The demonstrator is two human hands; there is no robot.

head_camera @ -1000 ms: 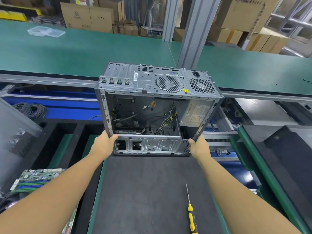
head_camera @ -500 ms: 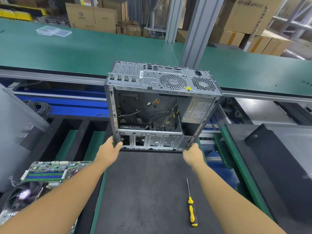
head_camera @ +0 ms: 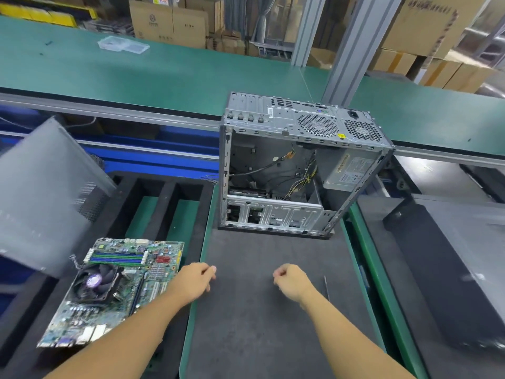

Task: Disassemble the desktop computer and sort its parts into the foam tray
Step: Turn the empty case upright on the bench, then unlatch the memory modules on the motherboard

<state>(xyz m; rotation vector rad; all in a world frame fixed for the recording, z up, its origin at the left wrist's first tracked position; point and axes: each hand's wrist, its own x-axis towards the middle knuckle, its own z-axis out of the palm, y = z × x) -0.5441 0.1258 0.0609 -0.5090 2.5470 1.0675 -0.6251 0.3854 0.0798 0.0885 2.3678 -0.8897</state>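
Hovering before the computer case [head_camera: 276, 214], your left hand [head_camera: 195, 280] and right hand [head_camera: 289, 280] curl loosely, empty; motherboard [head_camera: 117, 291] out left of it, power supply [head_camera: 352, 170] still inside.

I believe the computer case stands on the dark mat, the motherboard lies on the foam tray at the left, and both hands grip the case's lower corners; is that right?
Not quite: in the head view the left hand and right hand hold nothing, above the dark mat and clear of the computer case. The rest is right.
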